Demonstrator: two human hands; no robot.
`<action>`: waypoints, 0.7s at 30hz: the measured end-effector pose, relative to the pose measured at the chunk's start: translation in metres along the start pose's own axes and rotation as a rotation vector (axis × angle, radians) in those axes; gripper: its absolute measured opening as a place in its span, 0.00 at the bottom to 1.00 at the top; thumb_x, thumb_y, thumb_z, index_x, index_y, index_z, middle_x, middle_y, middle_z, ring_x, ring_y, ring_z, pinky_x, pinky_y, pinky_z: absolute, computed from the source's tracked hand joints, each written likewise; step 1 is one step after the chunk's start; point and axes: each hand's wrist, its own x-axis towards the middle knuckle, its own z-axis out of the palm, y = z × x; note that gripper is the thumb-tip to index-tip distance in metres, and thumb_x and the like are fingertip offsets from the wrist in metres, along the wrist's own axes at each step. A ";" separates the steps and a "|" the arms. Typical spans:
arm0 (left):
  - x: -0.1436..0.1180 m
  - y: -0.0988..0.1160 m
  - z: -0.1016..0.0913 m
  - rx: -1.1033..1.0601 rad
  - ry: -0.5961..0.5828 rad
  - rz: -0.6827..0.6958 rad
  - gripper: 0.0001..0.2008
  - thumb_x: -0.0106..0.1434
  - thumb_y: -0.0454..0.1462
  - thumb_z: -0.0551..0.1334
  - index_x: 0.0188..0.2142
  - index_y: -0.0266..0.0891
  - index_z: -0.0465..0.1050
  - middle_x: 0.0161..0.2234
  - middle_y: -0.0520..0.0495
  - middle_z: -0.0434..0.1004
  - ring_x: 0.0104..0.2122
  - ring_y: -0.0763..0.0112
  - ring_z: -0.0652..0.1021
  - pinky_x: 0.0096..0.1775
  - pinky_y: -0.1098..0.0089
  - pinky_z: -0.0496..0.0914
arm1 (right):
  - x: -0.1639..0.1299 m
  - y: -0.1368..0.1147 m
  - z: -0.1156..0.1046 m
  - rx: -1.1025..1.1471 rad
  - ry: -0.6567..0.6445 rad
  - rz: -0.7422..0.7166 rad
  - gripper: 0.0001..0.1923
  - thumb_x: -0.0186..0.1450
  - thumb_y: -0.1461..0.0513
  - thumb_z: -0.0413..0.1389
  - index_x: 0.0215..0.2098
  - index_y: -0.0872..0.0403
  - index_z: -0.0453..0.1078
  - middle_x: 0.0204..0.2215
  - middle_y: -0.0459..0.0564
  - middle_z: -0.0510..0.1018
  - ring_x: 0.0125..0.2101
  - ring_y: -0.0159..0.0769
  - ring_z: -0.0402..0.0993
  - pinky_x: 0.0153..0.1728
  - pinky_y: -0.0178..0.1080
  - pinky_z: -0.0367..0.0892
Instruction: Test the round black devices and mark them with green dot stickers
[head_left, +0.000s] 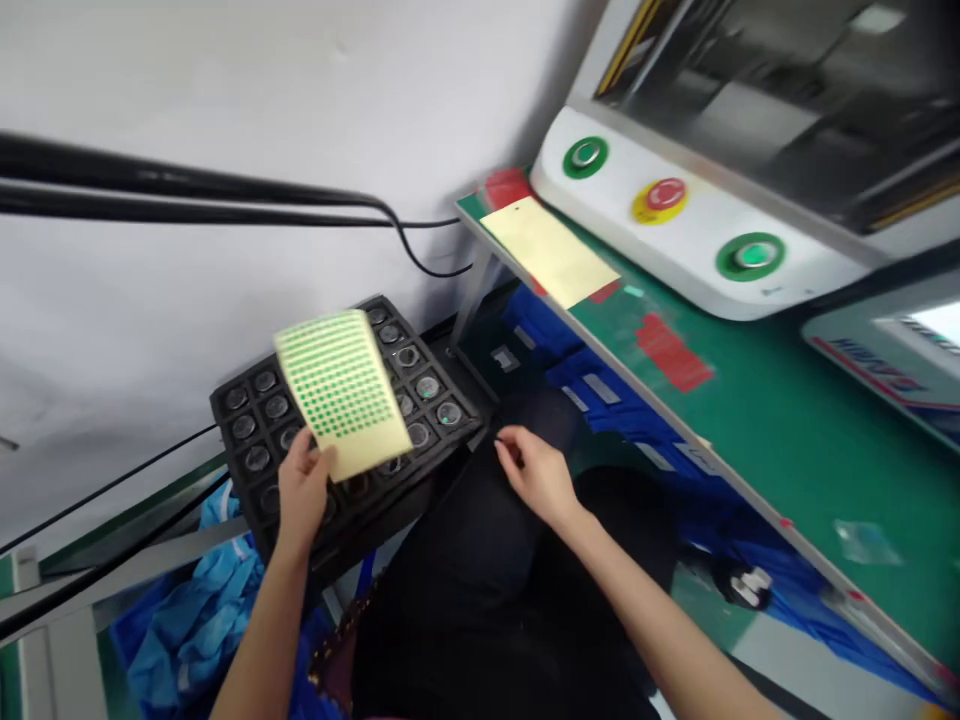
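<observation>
My left hand (304,490) pinches the lower edge of a pale yellow sheet of green dot stickers (341,385), thumb on top. The sheet is held over a black compartment tray (247,470) and hides its middle. Small round metal-rimmed parts (448,413) sit in the tray's compartments; a few at the right show a green dot. My right hand (536,475) is to the right of the tray, above my dark-clothed lap, its thumb and forefinger bent close together. Whatever may be between those fingertips is too small to make out.
To the right is a green-topped bench (795,440) with a yellow sheet (551,250) and red tape (671,352). A white machine panel (697,225) with buttons stands on it. Blue bins (622,395) are underneath. Black cables (225,190) cross the left; blue cloth (195,610) lies low left.
</observation>
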 end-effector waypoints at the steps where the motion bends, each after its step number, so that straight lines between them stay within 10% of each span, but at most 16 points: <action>1: 0.014 -0.004 0.001 0.051 0.030 -0.043 0.26 0.56 0.46 0.56 0.50 0.33 0.71 0.31 0.44 0.81 0.27 0.65 0.77 0.32 0.67 0.73 | -0.019 0.002 -0.009 -0.036 0.035 -0.021 0.10 0.69 0.59 0.49 0.34 0.52 0.70 0.28 0.51 0.77 0.27 0.39 0.75 0.31 0.40 0.71; 9: 0.008 0.019 0.006 0.479 0.120 0.067 0.42 0.48 0.48 0.55 0.55 0.14 0.63 0.50 0.11 0.68 0.54 0.17 0.67 0.51 0.31 0.58 | -0.146 0.023 -0.062 -0.428 0.496 0.198 0.10 0.68 0.62 0.47 0.41 0.53 0.70 0.40 0.61 0.80 0.42 0.51 0.78 0.40 0.54 0.75; 15: -0.002 0.046 0.058 0.569 -0.139 0.530 0.32 0.50 0.52 0.51 0.45 0.29 0.71 0.44 0.24 0.77 0.47 0.36 0.77 0.49 0.48 0.72 | -0.180 0.010 -0.066 -0.530 0.522 0.321 0.21 0.65 0.62 0.50 0.57 0.50 0.66 0.60 0.56 0.70 0.57 0.54 0.70 0.50 0.61 0.71; 21: -0.039 0.134 0.124 0.583 -0.255 0.858 0.25 0.57 0.51 0.52 0.43 0.36 0.74 0.45 0.33 0.79 0.45 0.46 0.80 0.46 0.52 0.74 | -0.159 0.007 -0.073 -0.458 0.438 0.377 0.22 0.61 0.68 0.49 0.52 0.52 0.72 0.61 0.52 0.68 0.59 0.52 0.67 0.55 0.61 0.66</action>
